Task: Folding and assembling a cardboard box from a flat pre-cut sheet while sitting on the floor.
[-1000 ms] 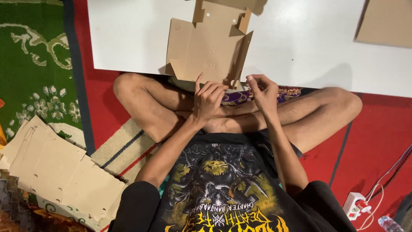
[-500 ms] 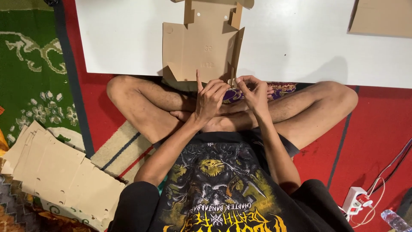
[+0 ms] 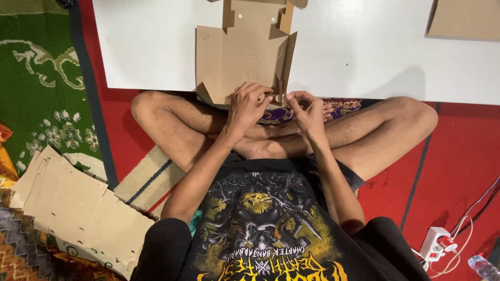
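Note:
A flat brown cardboard box blank (image 3: 245, 52) with folded side flaps lies on a white board (image 3: 354, 47), its near edge hanging over my crossed legs. My left hand (image 3: 246, 106) rests on the blank's near edge, fingers curled over it. My right hand (image 3: 306, 110) pinches the blank's near right corner flap between thumb and fingers. Both hands sit close together above my lap.
A stack of flat cardboard blanks (image 3: 78, 208) lies on the patterned carpet at my left. Another cardboard piece (image 3: 463, 20) sits at the board's far right. A white power strip with cables (image 3: 435, 244) and a plastic bottle (image 3: 484, 268) lie at the lower right.
My left hand moved up from my lap onto the blank's near edge, its raised finger now curled down. My right hand stayed at the right corner flap.

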